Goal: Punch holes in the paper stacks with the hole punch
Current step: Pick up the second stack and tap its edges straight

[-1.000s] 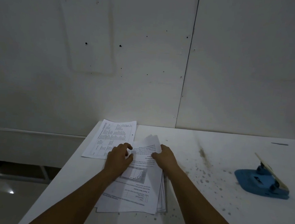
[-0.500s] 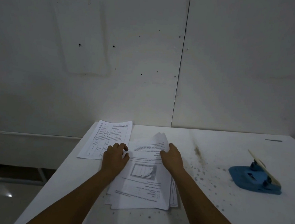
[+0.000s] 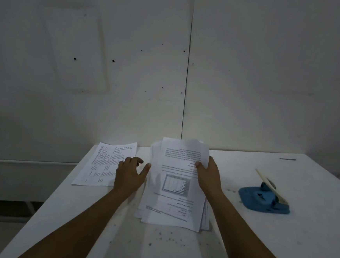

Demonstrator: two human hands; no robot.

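Observation:
A loose stack of printed sheets [image 3: 172, 190] is tilted up off the white table, its far edge raised and its near edge resting on the top. My right hand [image 3: 209, 176] grips the stack's right edge, thumb on the front sheet. Beside the stack's left edge is my left hand [image 3: 130, 173], thumb touching the paper and fingers loosely curled over the table. A second, flat stack of printed paper [image 3: 109, 164] lies to the left. The blue hole punch [image 3: 265, 198] sits at the right with its pale lever raised, away from both hands.
The white table [image 3: 277, 249] butts against a pale wall. Dark specks are scattered over the top in front of the stack and toward the punch. The table's left edge drops off next to the flat stack. A small dark object [image 3: 287, 159] lies at the far right.
The stack was lying flat under both hands; now my right hand has lifted its far edge upright. My left hand has come off the sheets to the stack's left side.

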